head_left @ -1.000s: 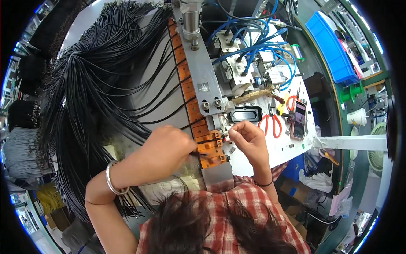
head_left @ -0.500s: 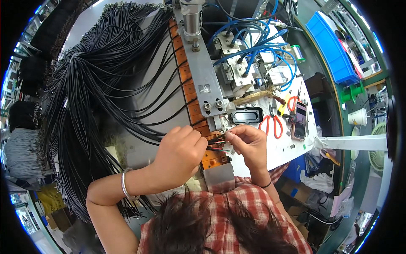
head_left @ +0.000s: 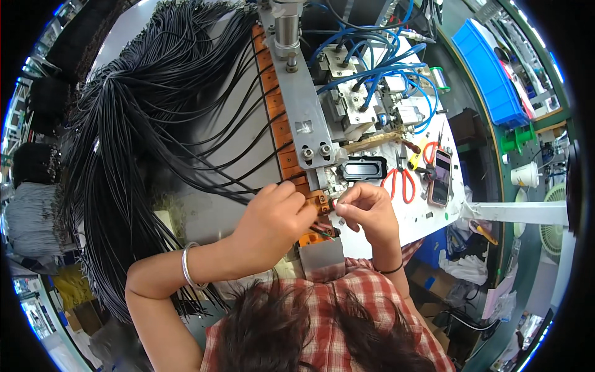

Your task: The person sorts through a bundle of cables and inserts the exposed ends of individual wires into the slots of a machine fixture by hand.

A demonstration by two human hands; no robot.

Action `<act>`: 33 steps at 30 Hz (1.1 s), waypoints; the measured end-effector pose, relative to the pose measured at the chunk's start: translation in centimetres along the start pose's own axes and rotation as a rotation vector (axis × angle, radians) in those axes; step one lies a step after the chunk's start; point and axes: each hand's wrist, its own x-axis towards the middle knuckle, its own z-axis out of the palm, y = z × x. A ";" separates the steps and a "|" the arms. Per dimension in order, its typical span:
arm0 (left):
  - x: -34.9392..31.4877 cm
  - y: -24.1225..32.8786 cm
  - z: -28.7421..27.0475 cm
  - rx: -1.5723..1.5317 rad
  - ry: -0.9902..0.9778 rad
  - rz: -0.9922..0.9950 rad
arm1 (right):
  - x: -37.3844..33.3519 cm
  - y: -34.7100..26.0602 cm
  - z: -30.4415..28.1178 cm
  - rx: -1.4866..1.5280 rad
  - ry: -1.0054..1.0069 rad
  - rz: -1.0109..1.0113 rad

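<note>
My left hand [head_left: 276,214], with a silver bangle at the wrist, is closed round a black cable [head_left: 238,183] at the orange fixture strip [head_left: 286,149]. An orange block [head_left: 319,201] of the fixture shows beside its fingertips. Just below, reddish and green wire ends [head_left: 322,228] lie by the strip, partly covered by my fingers. My right hand [head_left: 372,217] pinches thumb and index finger together on the block's right side. What lies in that pinch is too small to make out.
A big bundle of black cables [head_left: 118,124] fills the left. Over the strip runs a metal bar [head_left: 300,105] with a cylinder; blue air hoses [head_left: 372,80] lie behind. On the right are a black tray [head_left: 364,168], red-handled scissors [head_left: 403,185], a phone [head_left: 440,178] and a blue bin [head_left: 489,71].
My left hand has shifted slightly, and the bared wire ends between my hands are now mostly hidden. The orange block shows more plainly by my left fingertips. My right hand stays near the same place.
</note>
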 end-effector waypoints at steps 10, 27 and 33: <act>0.2 0.0 -0.9 0.054 -0.028 -0.049 | 0.8 1.1 -0.2 0.129 -0.080 0.198; -0.3 0.0 -0.7 -0.065 -0.036 -0.038 | -0.2 -0.3 1.5 -0.301 -0.081 -0.310; -0.1 0.0 -1.2 0.044 -0.009 -0.041 | -1.0 -0.7 1.7 -0.032 0.111 -0.066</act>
